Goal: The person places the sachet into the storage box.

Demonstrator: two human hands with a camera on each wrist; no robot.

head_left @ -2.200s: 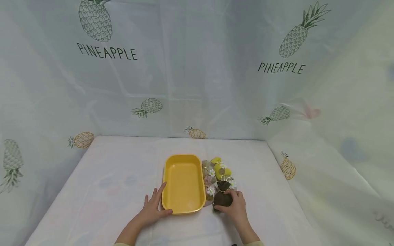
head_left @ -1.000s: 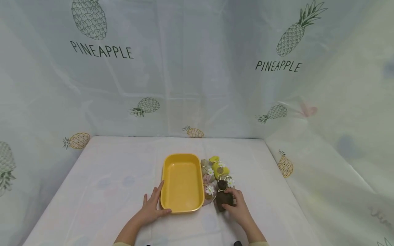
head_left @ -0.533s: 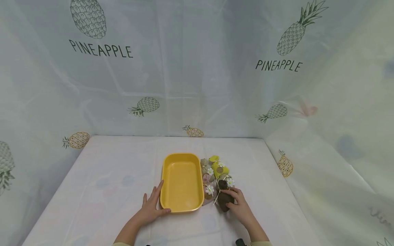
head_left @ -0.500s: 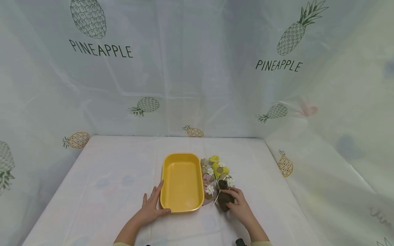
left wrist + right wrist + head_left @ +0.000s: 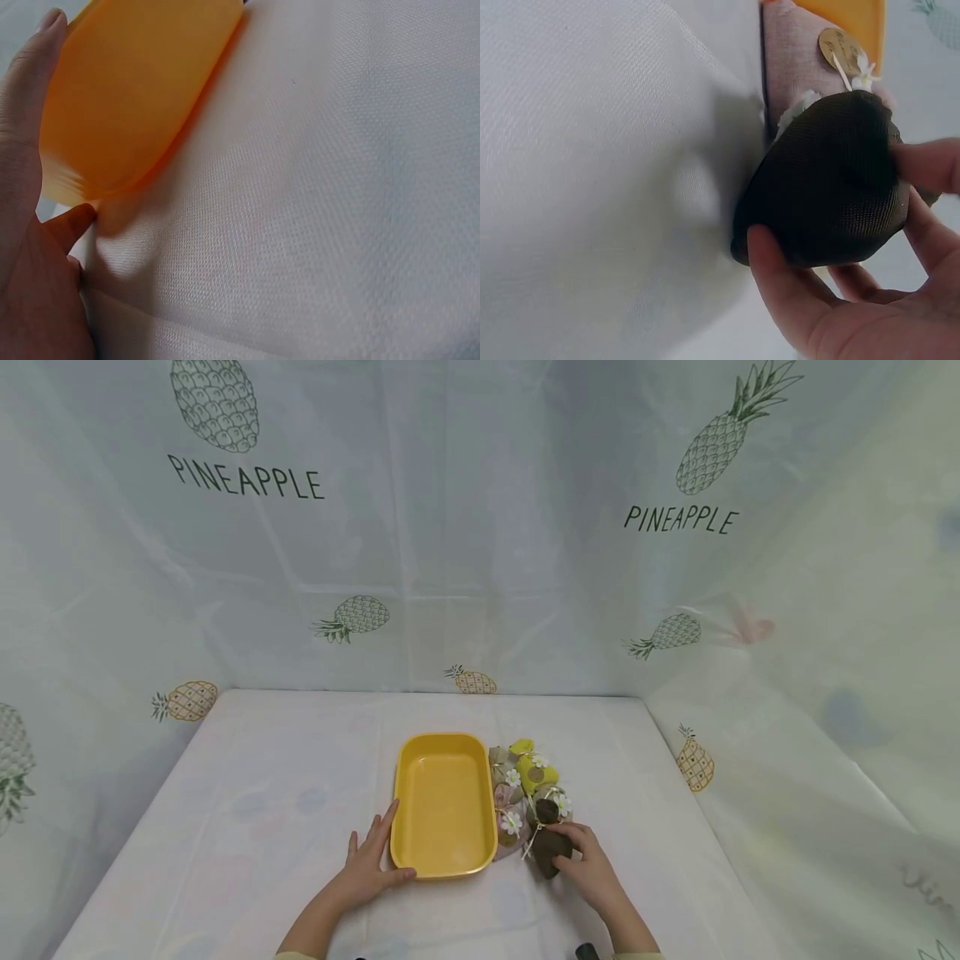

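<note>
My right hand (image 5: 592, 870) pinches a small dark brown drawstring pouch (image 5: 551, 850) between thumb and fingers, its gathered neck pointing away and a pale cord hanging at its left. In the right wrist view the pouch's dark mesh-like fabric (image 5: 825, 180) fills the grip. My left hand (image 5: 363, 872), fingers spread, rests against the near left corner of a yellow rectangular tray (image 5: 446, 802) that has nothing in it. Between tray and right hand lie a pink pouch (image 5: 508, 850) with a daisy, a yellow pouch (image 5: 528, 778) and a beige pouch (image 5: 498, 758), tightly grouped.
Another beige pouch with a daisy (image 5: 562, 806) lies partly behind the brown one. A white cloth (image 5: 300, 760) covers the table. Pineapple-print curtains (image 5: 480, 568) close off the back and sides. A small black object (image 5: 587, 952) shows at the bottom edge beside the right sleeve.
The brown pouch has shifted slightly right in my right hand and turned, its cord swinging from above the neck to its lower left. My left hand stays on the tray.
</note>
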